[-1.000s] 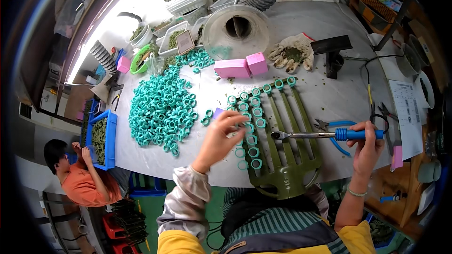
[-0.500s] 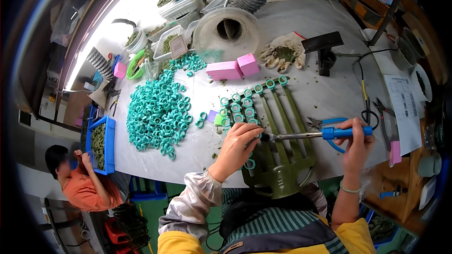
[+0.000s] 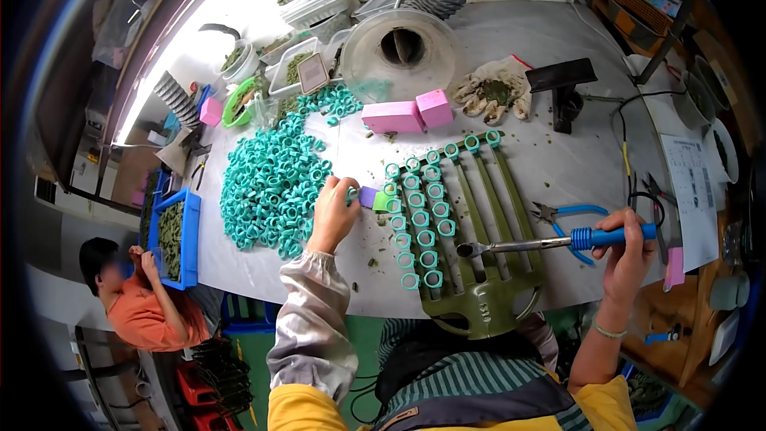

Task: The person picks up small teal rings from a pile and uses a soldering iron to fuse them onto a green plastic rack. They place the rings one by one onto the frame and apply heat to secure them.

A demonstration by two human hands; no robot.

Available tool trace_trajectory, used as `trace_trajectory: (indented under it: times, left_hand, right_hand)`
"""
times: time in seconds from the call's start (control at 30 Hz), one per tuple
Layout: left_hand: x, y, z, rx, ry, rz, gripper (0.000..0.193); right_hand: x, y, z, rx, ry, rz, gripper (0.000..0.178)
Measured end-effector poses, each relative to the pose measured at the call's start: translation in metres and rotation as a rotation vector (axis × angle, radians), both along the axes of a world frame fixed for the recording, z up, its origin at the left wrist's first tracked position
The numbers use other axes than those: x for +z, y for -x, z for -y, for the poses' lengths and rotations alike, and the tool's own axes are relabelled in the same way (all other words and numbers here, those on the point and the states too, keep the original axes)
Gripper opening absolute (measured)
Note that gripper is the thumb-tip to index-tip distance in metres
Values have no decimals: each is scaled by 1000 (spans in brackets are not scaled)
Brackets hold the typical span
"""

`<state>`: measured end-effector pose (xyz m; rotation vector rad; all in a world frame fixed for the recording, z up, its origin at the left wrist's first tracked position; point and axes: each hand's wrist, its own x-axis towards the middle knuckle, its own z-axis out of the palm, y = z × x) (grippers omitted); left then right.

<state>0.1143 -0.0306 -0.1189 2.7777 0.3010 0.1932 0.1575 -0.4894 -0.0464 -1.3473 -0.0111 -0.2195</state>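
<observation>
One teal ring (image 3: pixel 353 195), at left fingers (image 3: pixel 344 184) — grip unclear, right fingers (image 3: pixel 633 230) clamped on blue-handled tool (image 3: pixel 550 243)

Bare bench (image 3: pixel 373 287) strip between left sleeve (image 3: pixel 313 315) and rack (image 3: pixel 483 311); ring heap (image 3: pixel 267 179) blocks left, pink blocks (image 3: pixel 393 116) stand beyond rack, blue pliers (image 3: pixel 581 209) obstruct right

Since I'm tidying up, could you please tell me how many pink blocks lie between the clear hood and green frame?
2, side by side: the left block in front of the hood, the right block nearer the glove.
</observation>
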Motion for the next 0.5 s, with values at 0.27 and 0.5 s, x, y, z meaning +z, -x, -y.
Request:
trace_trajectory:
  times: [0.27, 0.5]
  left_hand:
    - [18, 29, 20, 66, 464, 116, 20]
    - [59, 53, 108, -205, 788, 114, 28]
  right_hand:
    - [4, 2, 2, -25, -3, 1, 34]
    - [3, 5, 6, 4, -18, 21, 33]
